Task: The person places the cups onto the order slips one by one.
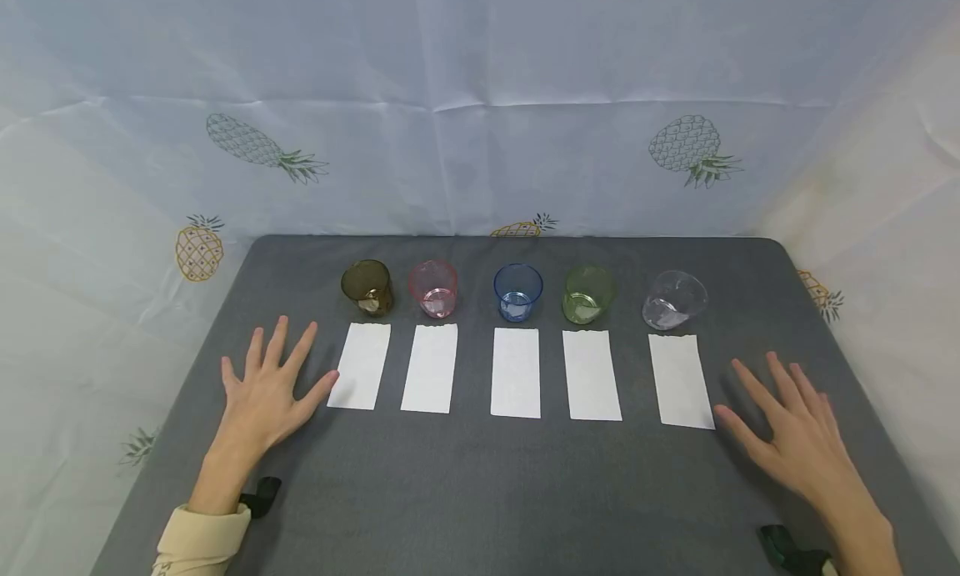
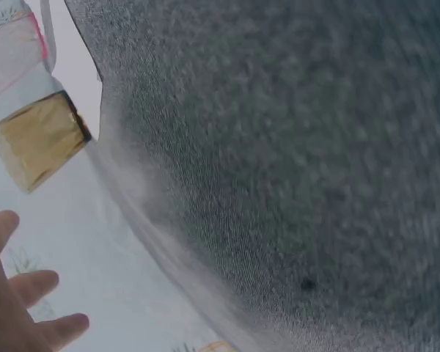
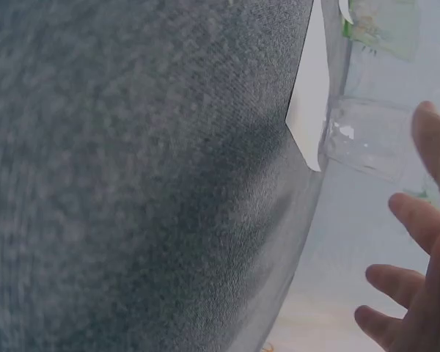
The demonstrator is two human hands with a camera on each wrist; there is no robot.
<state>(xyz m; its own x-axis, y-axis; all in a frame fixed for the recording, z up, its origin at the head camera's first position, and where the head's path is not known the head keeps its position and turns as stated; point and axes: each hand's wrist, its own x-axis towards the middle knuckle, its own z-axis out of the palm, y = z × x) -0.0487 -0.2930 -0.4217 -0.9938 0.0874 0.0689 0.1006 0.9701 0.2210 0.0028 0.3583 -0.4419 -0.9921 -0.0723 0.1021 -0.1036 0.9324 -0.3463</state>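
My left hand (image 1: 262,397) is spread with straight fingers at the table's left, its thumb tip by the leftmost white paper strip (image 1: 360,366). On the right, my right hand (image 1: 798,434) is spread the same way, its thumb near the rightmost paper strip (image 1: 680,380). Neither hand holds anything. Behind the strips stands a row of glasses: amber (image 1: 367,288), pink (image 1: 433,288), blue (image 1: 517,292), green (image 1: 588,294) and clear (image 1: 674,299). The amber glass (image 2: 42,139) shows in the left wrist view, the clear glass (image 3: 370,139) in the right.
More paper strips lie before the pink, blue and green glasses, one of them the middle strip (image 1: 515,373). The dark grey table (image 1: 450,501) has rounded far corners. A pale cloth printed with pineapples (image 1: 480,167) hangs behind and at both sides.
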